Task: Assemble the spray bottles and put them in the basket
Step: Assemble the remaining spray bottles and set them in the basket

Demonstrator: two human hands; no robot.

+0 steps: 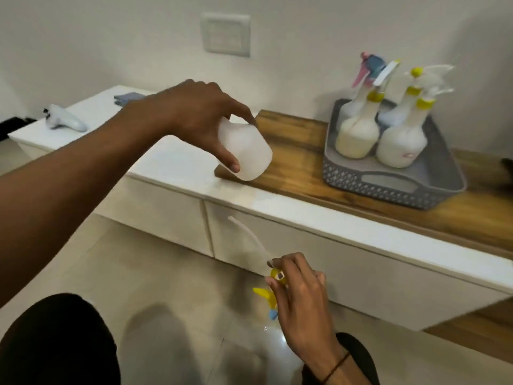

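My left hand (200, 118) grips a white translucent bottle body (245, 151), tilted, just above the left end of the wooden board (299, 168). Lower down, in front of the cabinet, my right hand (299, 298) holds a yellow spray head (266, 293) with a blue nozzle tip; its thin white dip tube (249, 234) points up and left. At the right, the grey perforated basket (388, 187) stands on the board with several assembled spray bottles (358, 134) upright inside it.
A white low cabinet (277, 234) with drawers carries the board. On its far left end lie a white controller-like object (65, 120) and a folded grey cloth (127, 98). A wall switch plate (226, 34) is behind. My knees show at the bottom.
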